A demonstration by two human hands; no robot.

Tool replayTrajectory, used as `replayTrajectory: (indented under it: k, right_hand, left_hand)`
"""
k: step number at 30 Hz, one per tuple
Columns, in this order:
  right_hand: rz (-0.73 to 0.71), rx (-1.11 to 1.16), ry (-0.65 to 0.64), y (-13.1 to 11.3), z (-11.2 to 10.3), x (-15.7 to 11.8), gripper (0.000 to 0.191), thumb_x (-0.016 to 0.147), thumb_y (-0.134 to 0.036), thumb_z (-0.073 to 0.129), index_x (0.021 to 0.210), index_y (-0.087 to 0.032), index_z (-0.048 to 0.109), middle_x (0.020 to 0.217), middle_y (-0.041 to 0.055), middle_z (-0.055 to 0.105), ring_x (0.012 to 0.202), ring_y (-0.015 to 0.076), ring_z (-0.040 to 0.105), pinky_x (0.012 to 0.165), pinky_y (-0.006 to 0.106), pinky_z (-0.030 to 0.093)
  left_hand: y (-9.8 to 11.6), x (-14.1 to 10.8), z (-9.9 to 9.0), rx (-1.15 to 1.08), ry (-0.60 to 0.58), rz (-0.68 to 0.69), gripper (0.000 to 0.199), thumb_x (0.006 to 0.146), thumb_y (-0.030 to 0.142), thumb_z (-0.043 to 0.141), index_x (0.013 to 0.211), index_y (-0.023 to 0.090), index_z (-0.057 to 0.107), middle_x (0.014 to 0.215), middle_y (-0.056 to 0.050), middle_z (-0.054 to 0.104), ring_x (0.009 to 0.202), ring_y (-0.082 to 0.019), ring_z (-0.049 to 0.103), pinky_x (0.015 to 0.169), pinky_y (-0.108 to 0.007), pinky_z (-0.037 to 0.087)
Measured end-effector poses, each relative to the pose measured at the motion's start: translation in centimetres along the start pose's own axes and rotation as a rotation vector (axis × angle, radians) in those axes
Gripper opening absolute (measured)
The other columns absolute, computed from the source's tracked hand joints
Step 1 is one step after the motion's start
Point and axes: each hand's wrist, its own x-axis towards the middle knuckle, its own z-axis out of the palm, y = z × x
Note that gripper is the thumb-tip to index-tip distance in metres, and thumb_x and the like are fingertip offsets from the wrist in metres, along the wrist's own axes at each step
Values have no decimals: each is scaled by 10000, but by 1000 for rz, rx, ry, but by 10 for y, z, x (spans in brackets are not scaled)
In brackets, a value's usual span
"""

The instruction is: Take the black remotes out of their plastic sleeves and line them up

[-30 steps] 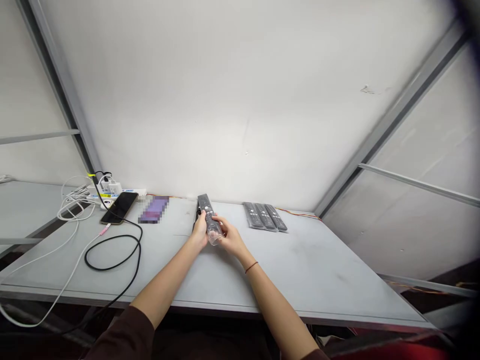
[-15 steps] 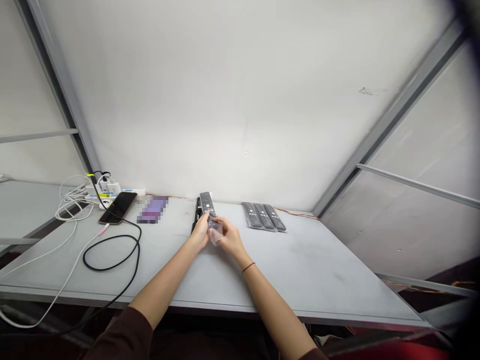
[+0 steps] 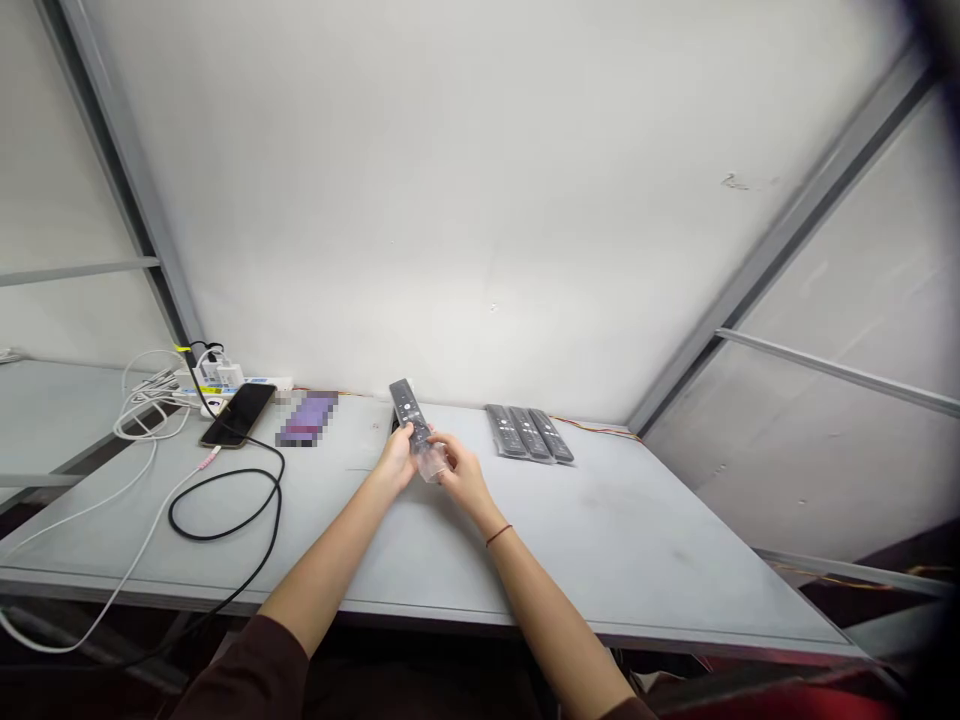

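A dark remote control [image 3: 408, 408] is held above the middle of the table, its top tilted away and to the left. My left hand [image 3: 397, 458] is closed round its lower left side, thumb on the face. A clear plastic sleeve [image 3: 431, 463] bunches at the remote's near end. My right hand [image 3: 459, 470] pinches that sleeve from the right, by the remote's lower end. Behind the held remote a black object [image 3: 394, 422] is mostly hidden. Three more dark remotes in plastic sleeves [image 3: 529, 434] lie side by side to the right.
On the left of the grey table [image 3: 622, 540] lie a black phone [image 3: 240, 415] and a blurred purple item [image 3: 307, 418]. A looped black cable [image 3: 225, 535], white cables [image 3: 142, 415] and a power strip [image 3: 266, 383] are there too. A white wall [image 3: 480, 200] rises behind.
The remote's top end has swung to the left in my left hand, covering more of the black object behind it. My right hand stays at the plastic sleeve.
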Motion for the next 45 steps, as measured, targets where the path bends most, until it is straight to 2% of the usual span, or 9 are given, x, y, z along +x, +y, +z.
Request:
replayTrajectory:
  k: [7,12,17,20,27,33,38,42,45]
  right_hand:
    - [63,127,-144,0,-10,2,265,697,-106,391,787,-173,631,553,-24,540,521,110,503,549,227,403]
    - [169,294,-320,-5,-16,3,329,710,-141,454,967,-195,654,769,14,612,637,124,539,577,240,453]
    - [248,402,-391,-9,-16,2,324,799,-299,497,1067,-221,661,1003,53,631,775,158,568,589,258,478]
    - [248,350,-375,-6,-15,2,330,824,-349,492,1039,-189,684,927,62,645,721,148,558,583,260,468]
    - [160,154,-311,7,-12,5,279,811,-230,464,925,-162,710,740,32,634,627,126,551,574,245,448]
    - [94,171,-327,4,-14,3,262,801,-242,515,1017,-189,654,1010,59,623,697,131,574,590,249,469]
    - [166,241,-299,6,-16,4,310,782,-385,576,987,-160,632,1041,78,556,687,119,564,548,238,485]
    - [258,247,-202,11,-16,5,333,772,-461,582,784,-131,625,818,40,568,554,92,517,491,235,447]
    - [362,358,-137,11,-14,7,334,736,-465,624,750,-132,618,679,17,568,548,105,525,501,234,442]
  left_hand:
    - [19,2,-3,-41,22,10,243,892,157,349,853,111,585,715,-78,642,664,-152,624,673,-275,509]
    - [16,-1,-4,102,-34,7,228,894,180,377,877,113,594,810,-101,663,735,-178,649,717,-319,515]
    - [9,-7,-2,232,-82,50,180,873,163,430,932,131,597,886,-106,672,773,-187,659,708,-325,527]
    - [8,-7,-1,242,-112,77,160,865,156,446,912,120,596,937,-120,667,785,-193,664,692,-317,528]
    - [8,-2,-4,246,-134,33,176,865,191,457,890,101,606,896,-132,678,732,-208,670,668,-323,512]
    - [10,-2,-6,352,-151,60,171,846,186,479,889,125,632,860,-95,687,690,-160,643,674,-277,483]
    - [10,-6,-7,385,-191,43,95,826,176,503,840,151,594,749,-53,656,640,-144,609,621,-267,485]
    - [6,-10,-6,514,-227,9,102,827,204,515,831,150,601,805,-78,664,689,-162,614,644,-295,502]
    - [4,-12,-5,587,-225,75,83,793,199,575,839,154,627,883,-82,667,748,-163,617,671,-270,498]
